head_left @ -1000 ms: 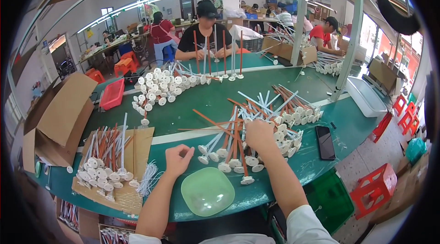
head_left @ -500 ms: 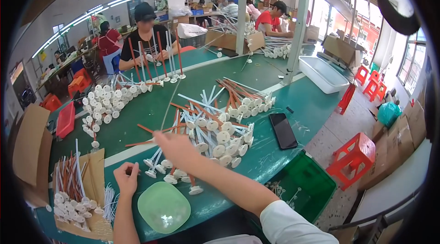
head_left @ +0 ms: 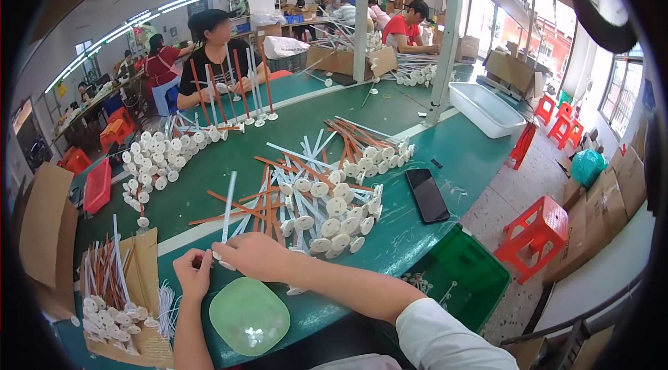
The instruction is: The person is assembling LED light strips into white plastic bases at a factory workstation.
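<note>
White plastic stick with a round disc foot (head_left: 227, 213) now stands between both hands at the near edge of the green tabletop (head_left: 445, 161); half a second ago the right hand (head_left: 254, 255) was out in the heap of white and orange sticks (head_left: 313, 206), so it has likely brought one piece back. Its fingers are curled closed around the stick's base. The left hand (head_left: 193, 274) pinches something small beside it, too tiny to identify. A pale green plastic dish (head_left: 249, 316) lies just below.
</note>
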A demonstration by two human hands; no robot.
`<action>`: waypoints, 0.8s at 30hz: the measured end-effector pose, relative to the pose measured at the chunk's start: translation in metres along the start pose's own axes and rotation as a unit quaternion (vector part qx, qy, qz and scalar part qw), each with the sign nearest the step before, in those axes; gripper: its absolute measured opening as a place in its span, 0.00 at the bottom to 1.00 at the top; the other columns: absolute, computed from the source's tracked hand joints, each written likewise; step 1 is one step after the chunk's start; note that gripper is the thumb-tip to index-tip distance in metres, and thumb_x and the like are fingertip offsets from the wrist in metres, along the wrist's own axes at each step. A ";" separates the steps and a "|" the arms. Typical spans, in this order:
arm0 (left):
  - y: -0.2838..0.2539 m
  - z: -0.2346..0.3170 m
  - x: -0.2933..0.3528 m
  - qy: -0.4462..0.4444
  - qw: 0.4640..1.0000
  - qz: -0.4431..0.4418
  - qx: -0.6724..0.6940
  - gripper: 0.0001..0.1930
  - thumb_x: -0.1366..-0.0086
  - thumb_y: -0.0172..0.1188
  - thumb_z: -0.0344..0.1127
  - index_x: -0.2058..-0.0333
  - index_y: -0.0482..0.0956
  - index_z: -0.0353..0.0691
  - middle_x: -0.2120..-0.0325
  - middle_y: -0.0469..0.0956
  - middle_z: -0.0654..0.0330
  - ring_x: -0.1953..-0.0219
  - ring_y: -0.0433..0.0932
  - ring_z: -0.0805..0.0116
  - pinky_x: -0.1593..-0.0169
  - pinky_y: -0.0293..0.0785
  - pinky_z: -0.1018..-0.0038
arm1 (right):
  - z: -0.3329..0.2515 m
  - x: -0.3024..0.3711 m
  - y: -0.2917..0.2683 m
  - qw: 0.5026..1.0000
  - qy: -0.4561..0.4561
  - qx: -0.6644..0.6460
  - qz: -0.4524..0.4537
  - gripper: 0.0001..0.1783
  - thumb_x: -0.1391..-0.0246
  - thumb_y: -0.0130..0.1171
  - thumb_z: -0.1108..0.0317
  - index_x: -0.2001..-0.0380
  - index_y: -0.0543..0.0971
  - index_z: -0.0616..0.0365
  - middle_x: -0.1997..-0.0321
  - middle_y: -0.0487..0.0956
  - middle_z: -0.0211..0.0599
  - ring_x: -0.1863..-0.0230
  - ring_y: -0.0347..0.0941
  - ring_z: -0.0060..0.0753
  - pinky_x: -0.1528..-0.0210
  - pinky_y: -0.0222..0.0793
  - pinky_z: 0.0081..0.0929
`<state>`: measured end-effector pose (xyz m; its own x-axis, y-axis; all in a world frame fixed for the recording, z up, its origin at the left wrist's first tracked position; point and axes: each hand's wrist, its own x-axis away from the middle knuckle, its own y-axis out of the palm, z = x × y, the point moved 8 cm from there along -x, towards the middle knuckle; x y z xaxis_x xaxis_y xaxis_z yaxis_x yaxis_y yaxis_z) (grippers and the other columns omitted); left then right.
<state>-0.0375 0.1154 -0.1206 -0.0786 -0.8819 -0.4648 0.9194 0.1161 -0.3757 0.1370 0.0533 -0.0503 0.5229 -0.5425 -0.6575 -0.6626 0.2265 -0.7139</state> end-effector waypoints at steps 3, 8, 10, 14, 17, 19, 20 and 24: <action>-0.001 0.005 0.000 0.004 1.000 -0.005 -0.017 0.10 0.39 0.64 0.29 0.78 0.78 0.32 0.85 0.77 0.63 0.83 0.72 0.81 0.77 0.65 0.82 | -0.002 0.002 0.003 1.000 -0.008 0.015 -0.012 0.14 0.49 0.57 0.71 0.57 0.74 0.53 0.73 0.76 0.38 0.68 0.78 0.44 0.69 0.74 0.39; 0.000 0.005 -0.001 0.003 1.000 0.000 -0.022 0.10 0.39 0.64 0.29 0.78 0.77 0.32 0.85 0.76 0.63 0.83 0.71 0.80 0.77 0.64 0.81 | -0.003 0.003 0.004 0.999 -0.028 0.018 -0.009 0.17 0.53 0.58 0.73 0.57 0.76 0.54 0.73 0.76 0.37 0.69 0.78 0.43 0.69 0.73 0.38; 0.000 0.005 -0.001 0.006 1.000 0.000 -0.026 0.10 0.40 0.65 0.29 0.78 0.77 0.32 0.85 0.76 0.63 0.84 0.71 0.80 0.77 0.64 0.81 | -0.002 0.004 0.007 0.999 -0.024 0.014 -0.026 0.18 0.53 0.58 0.73 0.55 0.78 0.54 0.72 0.75 0.38 0.68 0.77 0.43 0.67 0.73 0.38; 0.000 0.005 -0.001 0.011 0.999 0.002 -0.030 0.10 0.40 0.65 0.30 0.78 0.77 0.32 0.86 0.76 0.63 0.84 0.71 0.80 0.78 0.64 0.81 | 0.000 0.006 0.013 0.999 -0.028 0.008 -0.041 0.19 0.53 0.58 0.73 0.54 0.78 0.55 0.71 0.75 0.39 0.67 0.77 0.44 0.64 0.73 0.38; 0.001 0.007 -0.001 0.010 0.999 -0.002 -0.036 0.10 0.40 0.65 0.30 0.78 0.77 0.32 0.86 0.76 0.63 0.84 0.71 0.79 0.78 0.64 0.81 | -0.001 0.006 0.013 0.999 -0.025 0.006 -0.042 0.18 0.53 0.58 0.73 0.55 0.78 0.55 0.70 0.75 0.40 0.66 0.76 0.44 0.63 0.73 0.38; 0.001 0.008 -0.001 0.010 0.999 -0.003 -0.039 0.10 0.40 0.65 0.30 0.78 0.77 0.32 0.86 0.76 0.63 0.84 0.71 0.79 0.78 0.64 0.81 | -0.002 0.007 0.012 0.999 -0.034 0.009 -0.032 0.18 0.53 0.58 0.73 0.55 0.78 0.55 0.71 0.75 0.40 0.67 0.76 0.44 0.64 0.73 0.38; 0.002 0.008 -0.001 0.010 0.999 -0.004 -0.042 0.10 0.40 0.65 0.30 0.78 0.77 0.32 0.86 0.76 0.63 0.84 0.71 0.79 0.78 0.64 0.81 | -0.002 0.007 0.012 0.999 -0.033 0.009 -0.032 0.18 0.53 0.58 0.73 0.55 0.78 0.55 0.71 0.75 0.40 0.67 0.76 0.44 0.64 0.73 0.38; 0.000 0.004 0.000 0.007 0.999 -0.005 -0.049 0.10 0.40 0.65 0.30 0.78 0.78 0.32 0.86 0.76 0.63 0.84 0.71 0.79 0.77 0.64 0.81 | -0.003 0.006 0.011 0.999 -0.026 0.010 -0.036 0.18 0.55 0.60 0.71 0.56 0.79 0.56 0.72 0.75 0.41 0.68 0.77 0.44 0.65 0.73 0.38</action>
<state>-0.0355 0.1135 -0.1171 -0.0932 -0.8770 -0.4713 0.8768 0.1519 -0.4561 0.1311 0.0499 -0.0611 0.5959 -0.5148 -0.6163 -0.6118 0.2060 -0.7637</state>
